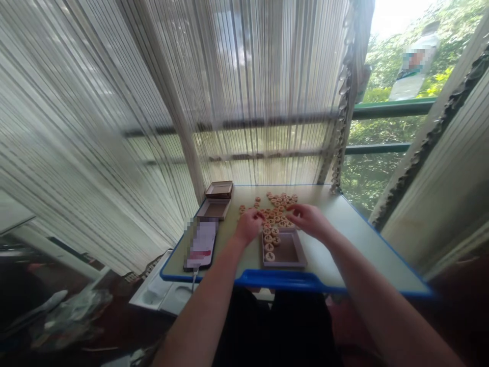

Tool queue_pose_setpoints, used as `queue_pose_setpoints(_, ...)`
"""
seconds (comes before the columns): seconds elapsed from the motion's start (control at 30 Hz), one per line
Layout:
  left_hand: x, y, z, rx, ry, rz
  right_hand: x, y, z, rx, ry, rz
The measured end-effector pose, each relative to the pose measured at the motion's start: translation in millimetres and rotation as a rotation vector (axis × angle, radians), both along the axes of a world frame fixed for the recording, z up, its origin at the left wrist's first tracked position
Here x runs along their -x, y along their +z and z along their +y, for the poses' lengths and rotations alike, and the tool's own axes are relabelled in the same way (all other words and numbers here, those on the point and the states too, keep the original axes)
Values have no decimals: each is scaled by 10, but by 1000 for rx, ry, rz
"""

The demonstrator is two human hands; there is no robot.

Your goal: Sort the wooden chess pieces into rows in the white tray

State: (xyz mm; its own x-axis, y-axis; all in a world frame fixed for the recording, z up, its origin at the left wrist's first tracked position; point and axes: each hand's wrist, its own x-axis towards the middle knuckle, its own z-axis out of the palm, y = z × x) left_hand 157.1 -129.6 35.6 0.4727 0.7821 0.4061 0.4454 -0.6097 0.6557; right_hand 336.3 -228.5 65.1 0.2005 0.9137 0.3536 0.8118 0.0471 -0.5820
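Observation:
Round wooden Chinese chess pieces (275,216) lie in a loose heap on the table between my hands and beyond them. Just below the heap is a shallow open box (301,247); several chess pieces (269,247) line its left side, some overlapping. My left hand (250,225) is at the heap's left edge, above the box's upper left corner. Its fingers are curled in, and what they hold is hidden. On the heap's right side is my right hand (305,217), fingers bent toward the pieces, with a gap between thumb and forefinger.
A phone (204,244) with a cable lies at the table's left edge. Behind it are another shallow box (214,209) and a brown-edged tray (219,189). The pale table (351,244) has a blue rim. String curtains (260,92) hang beyond it.

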Motion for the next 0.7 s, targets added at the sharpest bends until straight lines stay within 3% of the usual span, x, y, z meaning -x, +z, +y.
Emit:
queue_pose_setpoints(0.1, -71, 163, 165, 27, -19, 64, -63, 84, 206, 38, 10, -38)
queue_pose_setpoints(0.27, -7, 330, 519, -89, -11, 144, -69, 91, 570, 111, 101, -140)
queue_pose_setpoints(0.47, 138, 221, 680, -144, 105, 304, 41, 33, 938, 182, 224, -285)
queue_pose_setpoints(0.7, 55, 122, 646, -203, 97, 450, 178, -88, 1332, 216, 287, -405)
